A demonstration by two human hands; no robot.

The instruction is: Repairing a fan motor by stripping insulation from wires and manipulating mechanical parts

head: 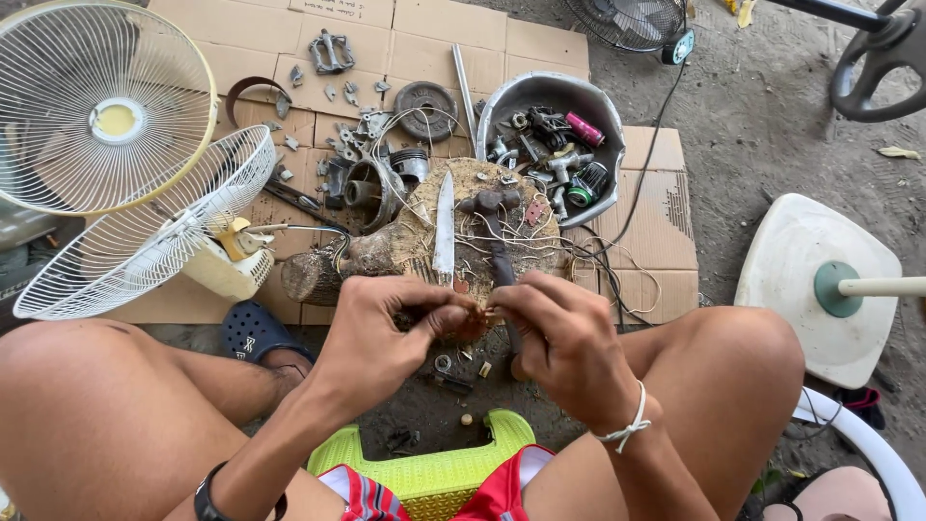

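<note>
Two hands pinching one small copper-coloured part [479, 318] together above stump [473, 217]: left hand [386, 333] and right hand [559, 338] both closed on it. Wire strands [588, 256] already loose around; fan guards [145, 227], motor [371, 193], knife [445, 222] lying untouched.

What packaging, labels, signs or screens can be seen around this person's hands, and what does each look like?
No screens or signs show.
Flattened cardboard boxes: spread as a mat on the ground under the metal parts, tan, rectangular panels with faint dark print.
Small cylinder: in the grey bowl at upper right, pink with a dark end; any label is too small to tell.
</note>
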